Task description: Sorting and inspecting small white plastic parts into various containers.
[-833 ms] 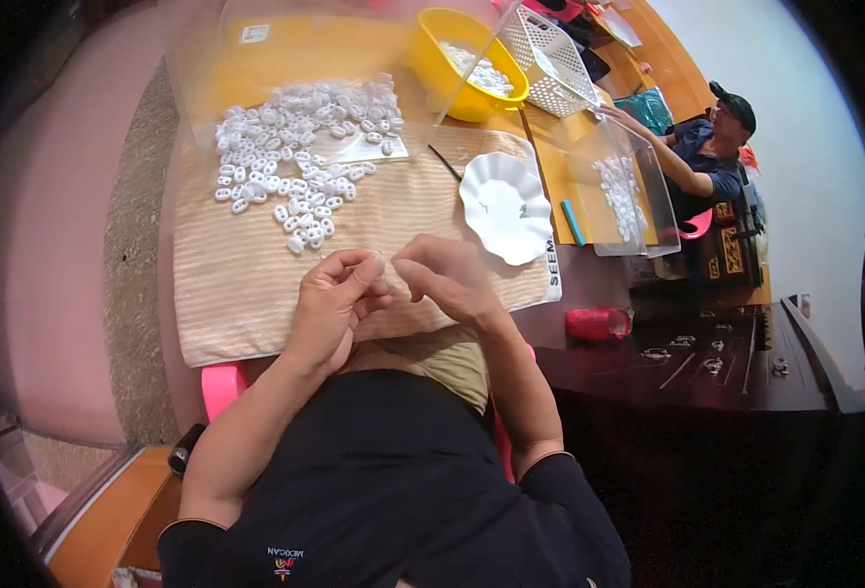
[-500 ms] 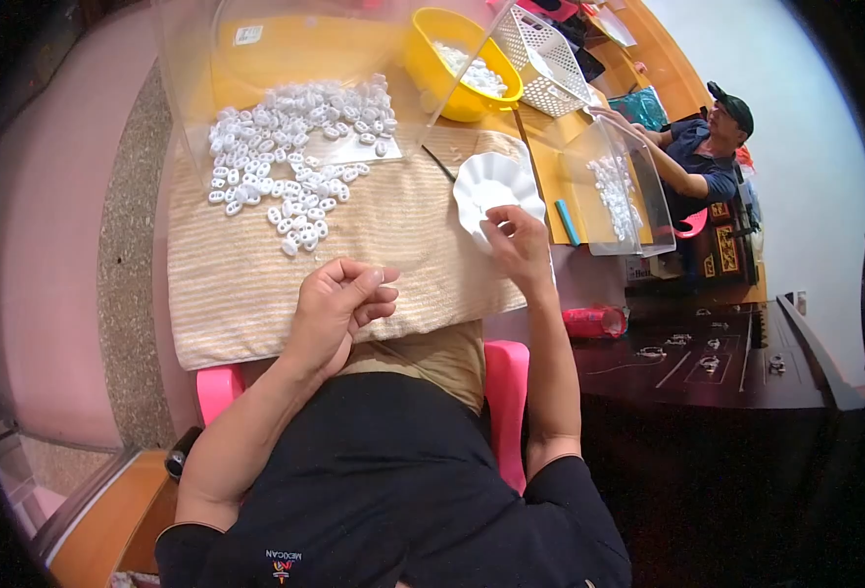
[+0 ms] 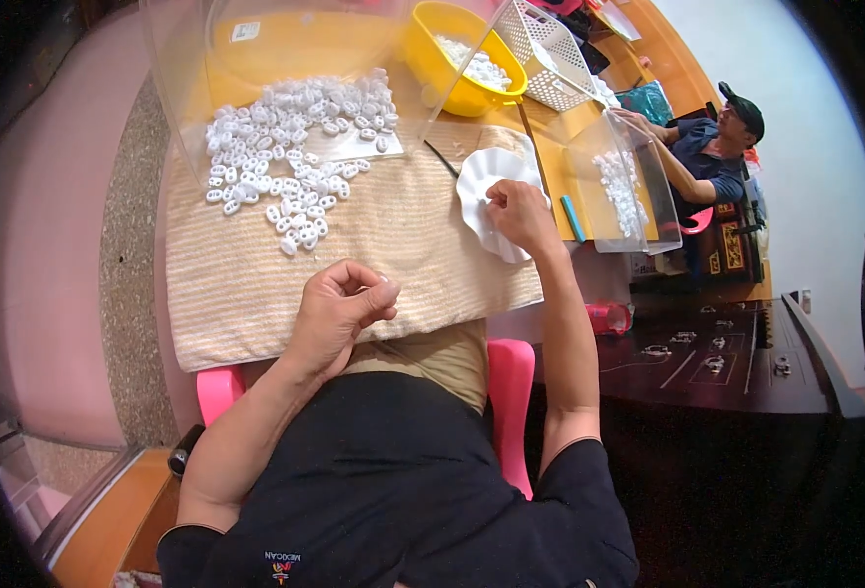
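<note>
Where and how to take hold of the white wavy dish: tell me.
Probably pinch the white dish by its left rim, coming from the left, thumb inside and fingers outside. The wavy edge stands exposed there, while the right hand covers its middle and right. Grip nearer the body than the black stick, which lies by the dish's far-left edge.

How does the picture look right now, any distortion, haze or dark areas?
Head view: the picture's corners fall to black, and the speckled floor strip bows toward the left rim; head view: the clear plastic bin looks hazy, the white scalloped dish shows bright, and the lower right is nearly black.
</note>
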The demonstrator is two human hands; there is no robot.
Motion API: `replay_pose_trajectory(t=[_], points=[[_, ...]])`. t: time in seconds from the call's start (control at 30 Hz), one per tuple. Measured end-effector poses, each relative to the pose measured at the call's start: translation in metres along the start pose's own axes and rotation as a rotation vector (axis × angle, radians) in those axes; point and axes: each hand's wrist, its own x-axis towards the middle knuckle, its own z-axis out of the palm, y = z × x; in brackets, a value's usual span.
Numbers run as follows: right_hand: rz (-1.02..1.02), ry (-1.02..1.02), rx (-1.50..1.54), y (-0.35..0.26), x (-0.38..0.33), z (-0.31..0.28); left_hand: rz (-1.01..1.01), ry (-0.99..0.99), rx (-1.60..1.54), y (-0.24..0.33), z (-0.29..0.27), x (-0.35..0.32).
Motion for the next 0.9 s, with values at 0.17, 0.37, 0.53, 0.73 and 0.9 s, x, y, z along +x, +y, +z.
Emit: replay_pose_trajectory(t=[0.17, 0.37, 0.53, 0.73, 0.9], points=[[-0.013, -0.049, -0.012, 0.000, 0.004, -0.003, 0.010, -0.023, 0.019, -0.002, -0.001, 0.002], [-0.027, -0.111, -0.001, -0.001, 0.007, -0.007, -0.013, -0.011, 0.035, -0.003, -0.001, 0.001], [-0.074, -0.161, -0.039, -0.002, 0.014, -0.011, -0.041, 0.001, 0.008, -0.005, -0.001, 0.000], [0.031, -0.195, -0.006, -0.008, 0.011, -0.012, -0.045, 0.016, -0.021, -0.004, -0.003, 0.000], [-0.016, 0.018, 0.113, 0.007, -0.010, -0.005, 0.010, 0.059, -0.046, -0.006, -0.003, 0.002]])
